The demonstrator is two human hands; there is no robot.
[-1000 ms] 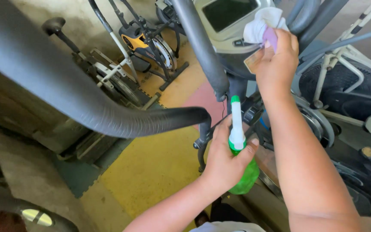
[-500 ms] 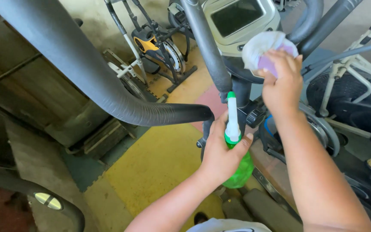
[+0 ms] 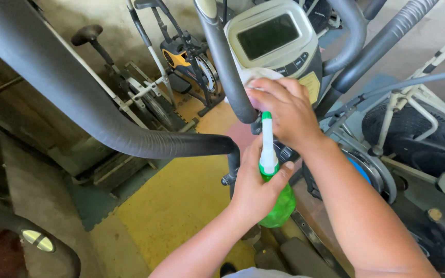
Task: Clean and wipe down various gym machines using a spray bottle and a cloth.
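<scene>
Two hands at frame centre: my left hand (image 3: 256, 188) grips a green spray bottle (image 3: 276, 193); my right hand (image 3: 287, 110) presses a white cloth (image 3: 253, 76) below the grey console (image 3: 274, 38).

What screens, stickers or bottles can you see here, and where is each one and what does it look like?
Console screen: top middle on the exercise machine, a dark, blank rectangle in a pale grey housing.
Yellow sticker: on the console's lower right, just above the right hand, small and roughly square.
Green spray bottle: low in the middle, held by the left hand, rounded green body with a white nozzle.
</scene>
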